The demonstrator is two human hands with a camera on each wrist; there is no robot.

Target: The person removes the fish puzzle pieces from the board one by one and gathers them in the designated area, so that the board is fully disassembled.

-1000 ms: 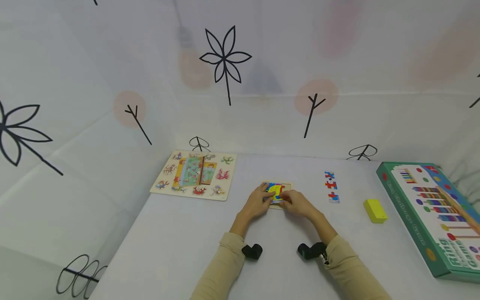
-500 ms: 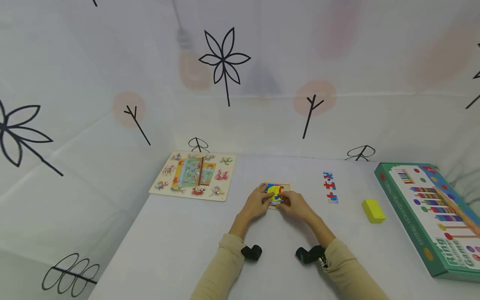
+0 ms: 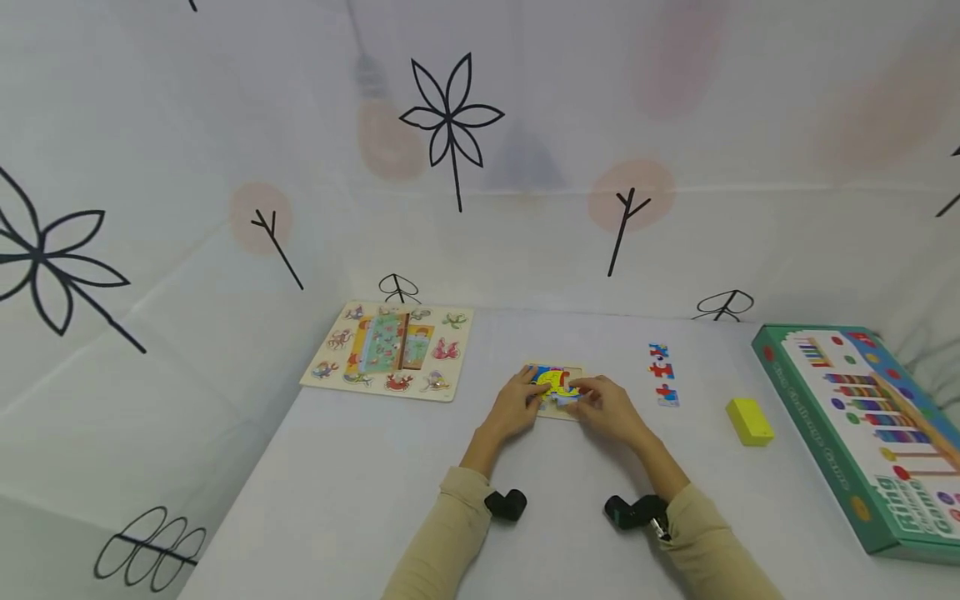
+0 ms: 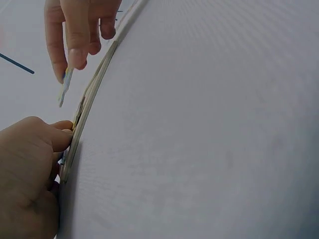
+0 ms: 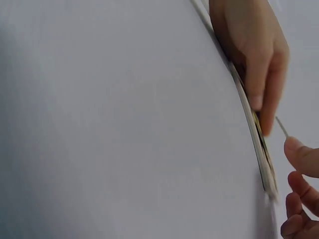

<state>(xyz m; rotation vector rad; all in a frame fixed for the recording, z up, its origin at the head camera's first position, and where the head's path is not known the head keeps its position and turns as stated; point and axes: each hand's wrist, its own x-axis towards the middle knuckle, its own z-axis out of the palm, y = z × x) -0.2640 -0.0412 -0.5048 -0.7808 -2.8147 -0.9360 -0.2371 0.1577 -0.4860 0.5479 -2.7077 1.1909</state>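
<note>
A small wooden jigsaw puzzle board (image 3: pixel 551 416) with a yellow, blue and red picture lies mid-table. My left hand (image 3: pixel 516 403) holds it at its left side, thumb over the picture and fingers toward the far corner. Over the board's right part, my right hand (image 3: pixel 611 410) pinches a thin jigsaw piece (image 4: pixel 65 89) between thumb and fingertips. In the left wrist view this piece is tilted on edge and raised off the board. Its light blue face shows in the head view, partly behind the fingers. The right wrist view shows it edge-on.
Several loose jigsaw pieces (image 3: pixel 662 371) lie in a column right of the board. Further right are a yellow block (image 3: pixel 750 422) and a large green-edged game box (image 3: pixel 862 433). A sea-animal peg puzzle board (image 3: pixel 412 389) lies at the back left.
My right hand has shifted slightly right and lifted the pinched piece off the board, uncovering more of the picture. My left hand stays at the board's left side.
</note>
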